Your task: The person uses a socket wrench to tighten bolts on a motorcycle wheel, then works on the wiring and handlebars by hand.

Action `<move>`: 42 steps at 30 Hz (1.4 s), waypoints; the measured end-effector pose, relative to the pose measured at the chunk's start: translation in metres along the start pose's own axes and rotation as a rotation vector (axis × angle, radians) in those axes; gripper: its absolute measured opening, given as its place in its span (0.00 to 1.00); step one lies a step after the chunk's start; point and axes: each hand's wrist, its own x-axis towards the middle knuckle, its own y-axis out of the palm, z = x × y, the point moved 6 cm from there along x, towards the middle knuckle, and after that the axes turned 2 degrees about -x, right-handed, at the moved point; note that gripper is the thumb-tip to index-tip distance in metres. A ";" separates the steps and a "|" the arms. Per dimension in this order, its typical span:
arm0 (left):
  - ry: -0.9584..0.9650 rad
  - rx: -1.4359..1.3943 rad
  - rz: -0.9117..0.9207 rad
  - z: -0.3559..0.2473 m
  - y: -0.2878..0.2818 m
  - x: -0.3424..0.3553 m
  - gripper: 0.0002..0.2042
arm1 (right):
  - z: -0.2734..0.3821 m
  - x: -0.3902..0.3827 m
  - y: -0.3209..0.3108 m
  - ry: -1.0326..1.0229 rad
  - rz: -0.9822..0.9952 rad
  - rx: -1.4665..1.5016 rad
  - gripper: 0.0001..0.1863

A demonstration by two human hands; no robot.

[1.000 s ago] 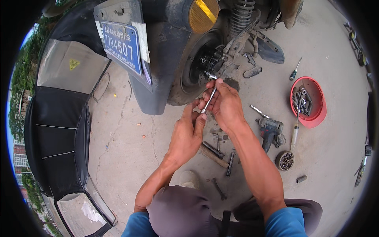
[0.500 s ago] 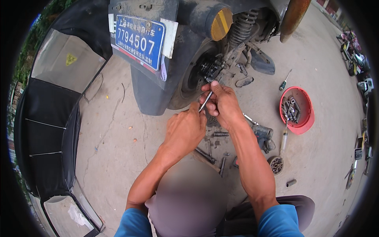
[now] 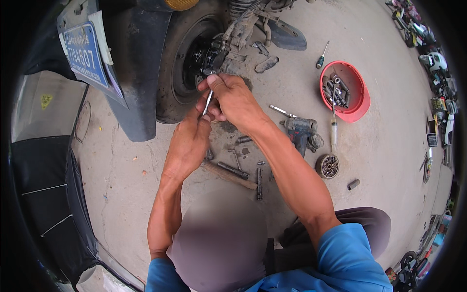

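Observation:
Both my hands are together at the hub [image 3: 198, 59] of a scooter's rear wheel [image 3: 168, 87]. A slim silver wrench [image 3: 208, 101] runs between them, its upper end close to the hub. My left hand [image 3: 187, 145] is closed around the wrench's lower end. Above and to the right, my right hand [image 3: 234, 101] is closed on its upper part, thumb pressed near the tip. The fingers hide the wrench's head, and I cannot tell whether it sits on a nut.
A red helmet [image 3: 362, 100] holds sockets and bits. Beside it lie a screwdriver [image 3: 320, 61], a syringe-like tube [image 3: 333, 134] and a round tin [image 3: 319, 168] of small parts. A power tool [image 3: 301, 129], a hammer [image 3: 228, 176] and loose sockets lie nearer me. A dark mudguard [image 3: 134, 73] stands left.
The view has shifted right and downward, so the scooter sits farther up and left in it. Both hands keep their hold on the wrench, which now stands more upright in the picture.

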 end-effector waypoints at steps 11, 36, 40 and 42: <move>0.076 0.328 -0.215 0.044 0.022 0.028 0.12 | -0.015 0.003 -0.009 -0.192 -0.116 -0.237 0.14; 0.045 0.482 0.042 0.055 0.058 0.061 0.13 | -0.010 -0.010 -0.044 -0.204 -0.393 -0.525 0.13; 0.128 0.486 -0.060 0.051 0.054 0.039 0.14 | -0.003 -0.026 -0.072 -0.133 -0.331 -0.566 0.15; 0.232 0.343 -0.120 0.045 0.049 0.033 0.11 | 0.002 -0.035 -0.085 -0.038 -0.244 -0.539 0.14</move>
